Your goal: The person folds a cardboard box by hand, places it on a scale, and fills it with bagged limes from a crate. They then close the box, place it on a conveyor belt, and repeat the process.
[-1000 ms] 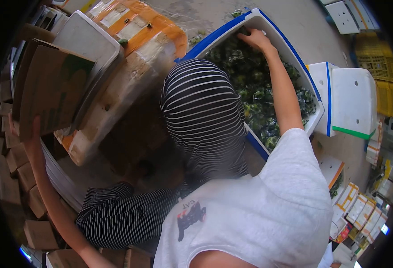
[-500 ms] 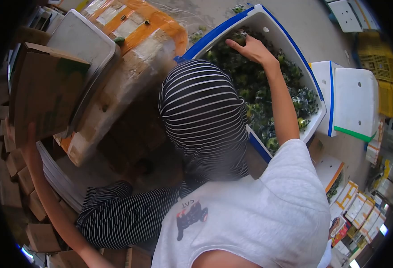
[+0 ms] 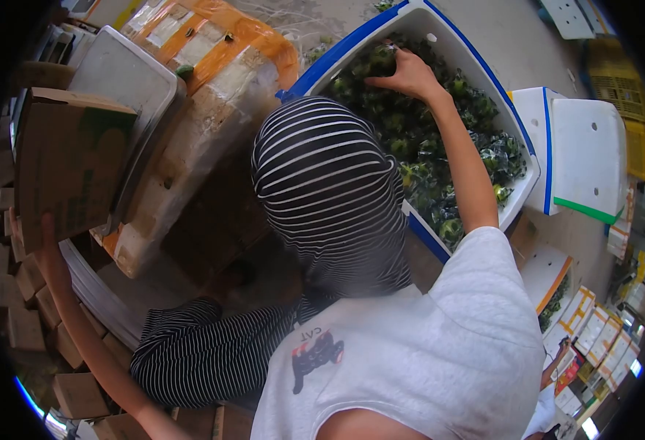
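Observation:
My left hand (image 3: 52,257) grips the lower edge of a brown cardboard box (image 3: 73,165) with green print; some of its fingers are hidden by the box. The box leans against a grey-white plastic tray (image 3: 128,66). My right hand (image 3: 414,75) reaches into a white foam box (image 3: 524,187) with blue tape along its rim. Its thumb is spread away from the fingers, and the fingertips touch green produce (image 3: 429,147) that looks wrapped in clear plastic. I cannot make out the exact kind of produce.
A large foam box wrapped in orange tape (image 3: 245,33) stands beneath the tray. More white foam boxes (image 3: 590,150) and yellow crates (image 3: 619,95) are at the right. Several small brown cartons (image 3: 80,394) are stacked at the lower left. My striped knee (image 3: 330,176) rises between the boxes.
My right hand has shifted slightly within the foam box, its thumb and fingers now farther apart. The cardboard box in my left hand sits slightly lower in view.

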`<state>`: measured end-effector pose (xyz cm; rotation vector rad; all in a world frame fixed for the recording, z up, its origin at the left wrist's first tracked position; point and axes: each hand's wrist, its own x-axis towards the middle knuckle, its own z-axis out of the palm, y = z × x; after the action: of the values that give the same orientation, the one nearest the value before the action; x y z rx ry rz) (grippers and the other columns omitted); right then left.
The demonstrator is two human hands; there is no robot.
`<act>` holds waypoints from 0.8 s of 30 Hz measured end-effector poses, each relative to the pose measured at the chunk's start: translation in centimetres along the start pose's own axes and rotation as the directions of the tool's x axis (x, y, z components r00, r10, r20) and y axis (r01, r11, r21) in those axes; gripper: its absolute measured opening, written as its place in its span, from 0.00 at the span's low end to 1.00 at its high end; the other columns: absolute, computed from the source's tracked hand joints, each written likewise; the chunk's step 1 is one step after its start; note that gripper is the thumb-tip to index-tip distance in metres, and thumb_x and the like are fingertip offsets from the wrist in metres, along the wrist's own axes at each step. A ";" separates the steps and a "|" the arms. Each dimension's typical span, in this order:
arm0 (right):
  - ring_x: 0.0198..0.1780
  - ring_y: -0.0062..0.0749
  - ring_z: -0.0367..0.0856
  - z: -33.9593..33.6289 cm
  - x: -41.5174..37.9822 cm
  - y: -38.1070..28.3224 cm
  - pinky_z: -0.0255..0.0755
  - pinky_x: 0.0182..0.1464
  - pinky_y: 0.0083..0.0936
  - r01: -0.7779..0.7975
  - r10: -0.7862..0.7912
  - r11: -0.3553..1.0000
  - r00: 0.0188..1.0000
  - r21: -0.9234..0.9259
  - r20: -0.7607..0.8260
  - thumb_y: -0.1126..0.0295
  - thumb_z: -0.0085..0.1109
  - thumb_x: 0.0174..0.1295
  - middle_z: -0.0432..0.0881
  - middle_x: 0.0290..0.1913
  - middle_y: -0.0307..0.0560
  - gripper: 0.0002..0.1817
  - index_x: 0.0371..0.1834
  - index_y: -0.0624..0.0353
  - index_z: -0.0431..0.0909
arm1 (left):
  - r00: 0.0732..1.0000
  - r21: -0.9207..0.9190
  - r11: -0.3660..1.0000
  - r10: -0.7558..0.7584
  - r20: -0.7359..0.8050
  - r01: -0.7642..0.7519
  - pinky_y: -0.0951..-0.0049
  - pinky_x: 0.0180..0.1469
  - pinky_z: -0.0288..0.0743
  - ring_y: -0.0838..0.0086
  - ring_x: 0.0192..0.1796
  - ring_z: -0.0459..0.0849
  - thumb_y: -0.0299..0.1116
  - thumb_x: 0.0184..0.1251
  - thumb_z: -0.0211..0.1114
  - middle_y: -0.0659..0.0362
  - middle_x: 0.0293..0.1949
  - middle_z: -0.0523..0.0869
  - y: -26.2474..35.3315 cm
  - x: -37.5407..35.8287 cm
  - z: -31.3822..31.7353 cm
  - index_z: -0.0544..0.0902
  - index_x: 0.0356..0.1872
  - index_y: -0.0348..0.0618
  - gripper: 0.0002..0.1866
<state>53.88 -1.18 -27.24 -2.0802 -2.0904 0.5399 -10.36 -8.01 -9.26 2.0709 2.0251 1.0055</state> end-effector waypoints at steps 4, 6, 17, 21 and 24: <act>0.58 0.50 0.78 0.5 -0.1 0.8 0.74 0.60 0.42 0.055 -0.055 0.999 0.998 0.001 0.007 0.30 0.68 0.38 0.79 0.56 0.59 0.53 0.64 0.56 0.73 | 1.000 0.003 1.000 -0.002 -0.010 0.002 0.67 0.72 0.54 0.68 0.74 0.58 0.39 0.72 0.62 0.56 0.75 0.51 0.1 -0.1 -0.2 0.53 0.75 0.39 0.38; 0.56 0.50 0.79 0.7 -0.4 0.1 0.74 0.59 0.41 0.073 -0.074 0.997 0.997 -0.026 -0.014 0.30 0.68 0.38 0.80 0.55 0.60 0.51 0.61 0.57 0.75 | 1.000 0.006 1.000 -0.004 -0.011 0.004 0.67 0.72 0.55 0.68 0.74 0.58 0.39 0.72 0.62 0.56 0.75 0.51 0.1 -0.2 -0.2 0.53 0.75 0.39 0.38; 0.49 0.34 0.83 3.9 -4.5 -1.2 0.68 0.63 0.43 0.361 -0.323 0.932 0.812 -0.016 -0.486 0.52 0.78 0.41 0.86 0.44 0.36 0.28 0.50 0.39 0.83 | 1.000 0.016 1.000 -0.013 -0.006 0.013 0.68 0.72 0.56 0.69 0.73 0.60 0.39 0.72 0.62 0.58 0.75 0.50 0.1 0.2 -0.1 0.53 0.75 0.39 0.38; 0.42 0.35 0.84 4.9 -5.0 -1.5 0.75 0.55 0.37 0.463 -0.411 0.884 0.704 -0.065 -0.580 0.65 0.79 0.35 0.86 0.37 0.37 0.36 0.55 0.39 0.80 | 0.996 -0.209 0.974 -0.089 -0.011 0.085 0.67 0.73 0.53 0.67 0.74 0.58 0.37 0.73 0.61 0.54 0.74 0.55 -0.3 0.4 0.2 0.55 0.75 0.39 0.36; 0.37 0.36 0.85 4.2 -4.7 -1.1 0.79 0.47 0.30 0.438 -0.451 0.887 0.758 -0.144 -0.472 0.67 0.78 0.34 0.85 0.32 0.40 0.38 0.58 0.40 0.79 | 0.996 -0.178 0.980 -0.091 -0.023 0.085 0.68 0.74 0.52 0.67 0.74 0.57 0.35 0.73 0.60 0.54 0.74 0.56 0.2 0.6 0.4 0.54 0.75 0.39 0.35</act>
<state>51.50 -6.41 -30.01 -1.4242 -2.1465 -0.0907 -10.07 -7.31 -9.25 1.8721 1.9434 1.1620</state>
